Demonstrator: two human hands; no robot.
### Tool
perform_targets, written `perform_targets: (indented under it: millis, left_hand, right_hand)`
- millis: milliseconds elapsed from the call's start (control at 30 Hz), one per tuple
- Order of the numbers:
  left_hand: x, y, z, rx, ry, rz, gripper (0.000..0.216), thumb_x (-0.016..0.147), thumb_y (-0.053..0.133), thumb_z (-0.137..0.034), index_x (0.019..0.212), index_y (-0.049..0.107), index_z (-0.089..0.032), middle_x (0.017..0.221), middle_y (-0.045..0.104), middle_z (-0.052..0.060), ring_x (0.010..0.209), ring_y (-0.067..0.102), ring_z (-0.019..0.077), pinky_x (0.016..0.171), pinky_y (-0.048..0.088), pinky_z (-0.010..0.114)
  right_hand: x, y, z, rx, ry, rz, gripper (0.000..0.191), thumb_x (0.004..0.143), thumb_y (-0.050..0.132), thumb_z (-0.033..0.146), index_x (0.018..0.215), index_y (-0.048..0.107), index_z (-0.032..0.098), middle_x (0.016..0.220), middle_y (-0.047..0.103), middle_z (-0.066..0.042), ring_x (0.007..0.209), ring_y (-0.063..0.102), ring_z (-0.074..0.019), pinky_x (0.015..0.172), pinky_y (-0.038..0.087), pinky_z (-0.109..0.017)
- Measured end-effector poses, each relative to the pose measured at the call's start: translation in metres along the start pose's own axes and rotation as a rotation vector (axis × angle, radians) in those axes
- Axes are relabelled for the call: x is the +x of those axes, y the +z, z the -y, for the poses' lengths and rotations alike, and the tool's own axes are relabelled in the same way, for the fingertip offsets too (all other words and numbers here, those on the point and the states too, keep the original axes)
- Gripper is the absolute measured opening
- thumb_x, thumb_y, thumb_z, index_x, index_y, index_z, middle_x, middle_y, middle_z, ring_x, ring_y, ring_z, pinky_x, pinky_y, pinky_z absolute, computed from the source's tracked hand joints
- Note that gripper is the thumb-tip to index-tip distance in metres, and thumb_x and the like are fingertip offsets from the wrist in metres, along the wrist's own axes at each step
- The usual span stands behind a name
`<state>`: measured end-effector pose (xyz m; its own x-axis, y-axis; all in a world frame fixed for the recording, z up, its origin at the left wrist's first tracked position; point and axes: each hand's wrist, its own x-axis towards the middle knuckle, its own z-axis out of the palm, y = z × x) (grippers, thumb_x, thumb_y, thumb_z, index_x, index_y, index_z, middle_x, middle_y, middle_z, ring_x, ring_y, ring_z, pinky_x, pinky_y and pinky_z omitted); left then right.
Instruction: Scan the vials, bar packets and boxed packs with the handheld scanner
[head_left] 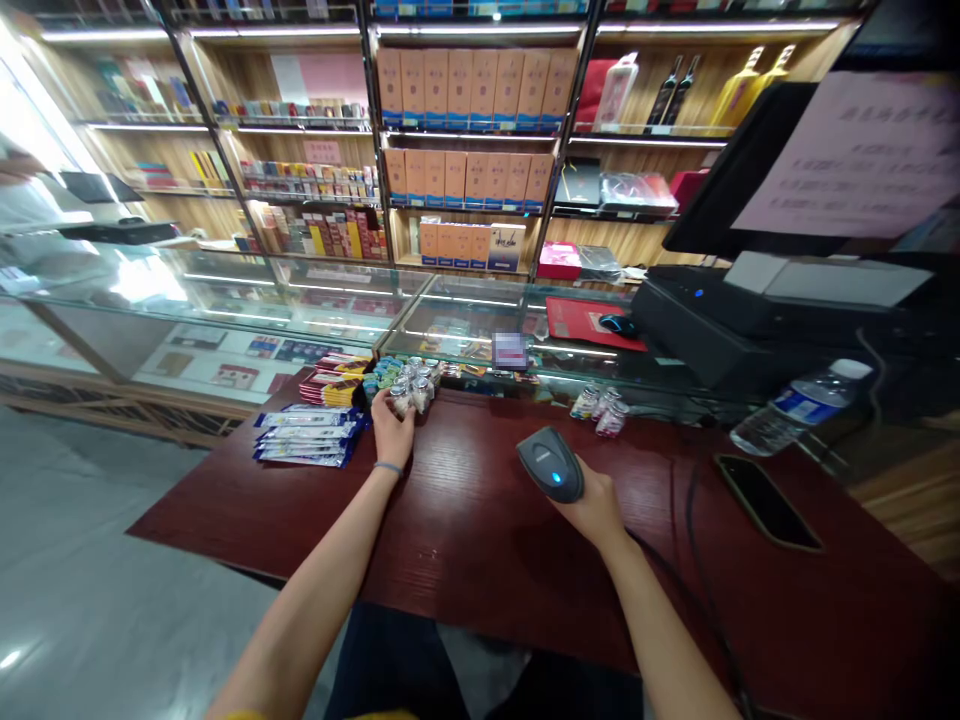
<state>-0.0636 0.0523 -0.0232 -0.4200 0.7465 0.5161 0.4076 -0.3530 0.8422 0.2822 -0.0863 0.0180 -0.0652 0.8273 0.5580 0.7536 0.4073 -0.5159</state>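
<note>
My right hand point(598, 508) is wrapped round the grip of a dark barcode scanner point(551, 464), which shows a small blue light and is held above the table. My left hand point(393, 432) reaches to a cluster of small clear bottles point(418, 378) with silvery caps, its fingers closed round one at the near edge. Just left of it lie a fanned stack of blue-and-white slim packets point(307, 437) and a pile of red-and-yellow packets point(335, 380). A few similar bottles with pinkish contents point(611, 418) stand apart, beyond the scanner to the right.
The dark red table point(465, 560) meets a glass display counter point(457, 310). At right are a phone point(769, 502), a water bottle lying tilted point(799, 408), a black machine point(720, 315) and a monitor point(742, 165). A scanner cable point(694, 600) trails over the table. A red mouse pad point(574, 322) lies on the glass.
</note>
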Motion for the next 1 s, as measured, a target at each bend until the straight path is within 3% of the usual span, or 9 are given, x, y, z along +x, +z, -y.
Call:
perform_targets:
  millis: [167, 300, 433, 533, 633, 833, 1000]
  left_hand:
    - [-0.003, -0.002, -0.033, -0.485, -0.188, 0.079, 0.072, 0.078, 0.082, -0.038, 0.136, 0.041, -0.028, 0.122, 0.057, 0.008, 0.108, 0.066, 0.0203, 0.097, 0.056, 0.039]
    - [-0.011, -0.003, -0.056, -0.781, -0.431, 0.281, 0.067, 0.077, 0.085, -0.040, 0.131, 0.047, -0.030, 0.119, 0.066, 0.005, 0.105, 0.069, 0.0205, 0.095, 0.059, 0.043]
    - [-0.020, -0.002, -0.072, -0.954, -0.602, 0.507, 0.054, 0.081, 0.082, -0.034, 0.128, 0.057, -0.026, 0.133, 0.067, 0.009, 0.116, 0.068, 0.0237, 0.104, 0.055, 0.047]
    - [-0.028, 0.000, -0.077, -0.991, -0.682, 0.651, 0.043, 0.088, 0.076, -0.038, 0.125, 0.063, -0.023, 0.138, 0.065, 0.011, 0.126, 0.064, 0.0265, 0.109, 0.052, 0.048]
    - [-0.033, 0.003, -0.076, -0.974, -0.753, 0.730, 0.044, 0.088, 0.076, -0.041, 0.126, 0.064, -0.022, 0.131, 0.069, 0.012, 0.125, 0.065, 0.0277, 0.108, 0.053, 0.047]
    - [-0.034, 0.003, -0.070, -1.015, -0.822, 0.776, 0.050, 0.084, 0.081, -0.037, 0.129, 0.064, -0.022, 0.127, 0.071, 0.011, 0.118, 0.069, 0.0281, 0.096, 0.059, 0.041]
    - [-0.029, 0.008, -0.060, -0.960, -0.826, 0.721, 0.042, 0.082, 0.084, -0.029, 0.119, 0.069, -0.016, 0.118, 0.074, 0.011, 0.097, 0.073, 0.0187, 0.088, 0.060, 0.032]
  right_hand:
    - [0.001, -0.001, -0.002, -0.015, -0.067, -0.021, 0.036, 0.079, 0.065, 0.030, 0.113, 0.070, 0.023, 0.088, 0.081, -0.005, 0.072, 0.078, -0.0254, 0.064, 0.056, -0.029]
    - [0.002, -0.003, 0.001, -0.028, -0.090, -0.025, 0.029, 0.080, 0.065, 0.029, 0.107, 0.070, 0.022, 0.083, 0.080, -0.005, 0.070, 0.079, -0.0259, 0.060, 0.055, -0.028]
    - [0.002, -0.003, 0.001, -0.040, -0.080, -0.017, 0.031, 0.079, 0.065, 0.030, 0.109, 0.070, 0.022, 0.083, 0.080, -0.005, 0.070, 0.078, -0.0260, 0.061, 0.055, -0.028]
    - [-0.001, -0.001, -0.003, -0.055, -0.047, 0.001, 0.028, 0.079, 0.065, 0.031, 0.106, 0.070, 0.024, 0.086, 0.080, -0.006, 0.074, 0.078, -0.0266, 0.065, 0.057, -0.030]
    - [-0.003, 0.001, -0.006, -0.054, -0.035, 0.021, 0.028, 0.079, 0.065, 0.032, 0.105, 0.069, 0.024, 0.091, 0.080, -0.007, 0.078, 0.079, -0.0273, 0.068, 0.058, -0.031]
    - [-0.003, -0.002, -0.002, -0.042, -0.061, 0.076, 0.032, 0.079, 0.065, 0.030, 0.111, 0.066, 0.023, 0.088, 0.080, -0.006, 0.075, 0.079, -0.0263, 0.066, 0.056, -0.029]
    - [-0.003, -0.007, 0.007, -0.038, -0.043, 0.192, 0.056, 0.072, 0.068, 0.021, 0.127, 0.058, 0.025, 0.092, 0.082, -0.004, 0.080, 0.080, -0.0288, 0.066, 0.056, -0.030]
